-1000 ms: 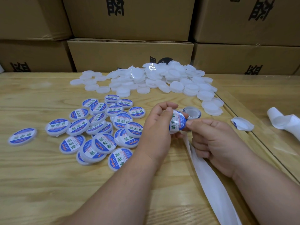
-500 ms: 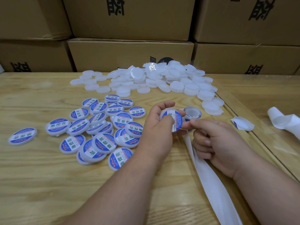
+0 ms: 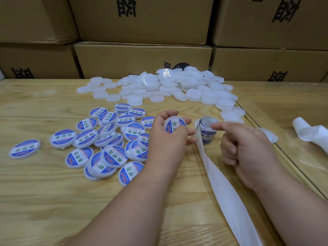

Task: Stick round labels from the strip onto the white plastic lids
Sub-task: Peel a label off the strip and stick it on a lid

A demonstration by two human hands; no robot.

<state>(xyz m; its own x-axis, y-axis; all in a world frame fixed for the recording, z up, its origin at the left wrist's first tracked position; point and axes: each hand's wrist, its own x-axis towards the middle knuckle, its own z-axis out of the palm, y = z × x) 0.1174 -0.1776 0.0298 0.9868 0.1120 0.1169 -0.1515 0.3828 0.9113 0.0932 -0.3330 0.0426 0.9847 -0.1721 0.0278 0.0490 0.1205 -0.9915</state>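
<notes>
On the wooden table (image 3: 35, 201), against stacked cardboard boxes (image 3: 142, 59) at its far edge, everything lies around the label roll (image 3: 205, 129) standing near the middle. Beyond the roll, toward the boxes, spreads a heap of plain white lids (image 3: 159, 87). Left of the roll lies a pile of labelled lids (image 3: 106, 139) with blue and white stickers facing up. From the roll a bare white backing strip (image 3: 223, 192) trails toward the near edge. Far right of the roll rests a crumpled piece of backing (image 3: 310, 132). The right hand (image 3: 248, 150) hovers just right of the roll, forefinger and thumb stretched to its top, the other fingers curled, gripping nothing that shows. The left hand (image 3: 168, 139), just left of the roll, pinches a labelled lid (image 3: 174, 126) between curled fingers and thumb
</notes>
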